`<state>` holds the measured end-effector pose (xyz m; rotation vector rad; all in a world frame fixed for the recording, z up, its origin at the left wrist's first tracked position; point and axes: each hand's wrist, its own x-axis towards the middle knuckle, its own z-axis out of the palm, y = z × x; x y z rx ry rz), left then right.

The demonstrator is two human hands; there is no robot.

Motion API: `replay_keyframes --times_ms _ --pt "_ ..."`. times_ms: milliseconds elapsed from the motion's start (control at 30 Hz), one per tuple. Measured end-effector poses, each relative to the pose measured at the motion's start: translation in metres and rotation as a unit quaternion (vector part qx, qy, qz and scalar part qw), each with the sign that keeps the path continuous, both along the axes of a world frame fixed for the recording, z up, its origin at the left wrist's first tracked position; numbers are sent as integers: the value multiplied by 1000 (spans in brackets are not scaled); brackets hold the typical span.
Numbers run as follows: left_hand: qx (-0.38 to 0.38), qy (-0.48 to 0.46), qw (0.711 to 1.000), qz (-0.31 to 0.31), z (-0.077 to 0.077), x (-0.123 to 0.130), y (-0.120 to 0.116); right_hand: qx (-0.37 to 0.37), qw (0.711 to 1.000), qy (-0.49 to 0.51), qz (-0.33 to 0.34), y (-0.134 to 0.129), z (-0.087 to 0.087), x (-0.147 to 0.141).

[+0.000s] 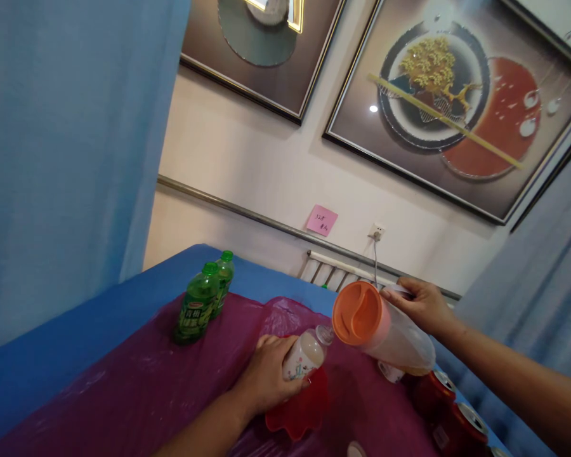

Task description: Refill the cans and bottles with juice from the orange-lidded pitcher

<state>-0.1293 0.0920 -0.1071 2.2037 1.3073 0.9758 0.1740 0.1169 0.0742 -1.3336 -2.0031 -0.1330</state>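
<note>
My left hand (271, 374) is wrapped round a small clear bottle (307, 355) with a printed label, tilted to the right. Its open mouth is close to the orange lid of a translucent pitcher (400, 339). By its handle, my right hand (421, 308) grips this pitcher, which leans on its side with the lid toward the bottle. Some liquid shows low in the pitcher; whether any is flowing between the two I cannot tell. Beneath the bottle lies a red scallop-edged dish (297, 412), partly hidden by my left hand.
Two green bottles (200, 304) stand at the left on a purple plastic sheet (137, 381) over a blue surface (76, 330). Red cans (461, 428) line the right edge, near a white-and-dark container (391, 371). A blue curtain (66, 158) hangs at the left; a wall rail (247, 209) runs behind.
</note>
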Motion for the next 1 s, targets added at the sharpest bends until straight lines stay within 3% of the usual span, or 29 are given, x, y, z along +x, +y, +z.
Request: replay_keyframes --times_ms 1000 --pt "2 6 1000 -2 -2 0 1 -14 1000 -11 -12 0 0 0"
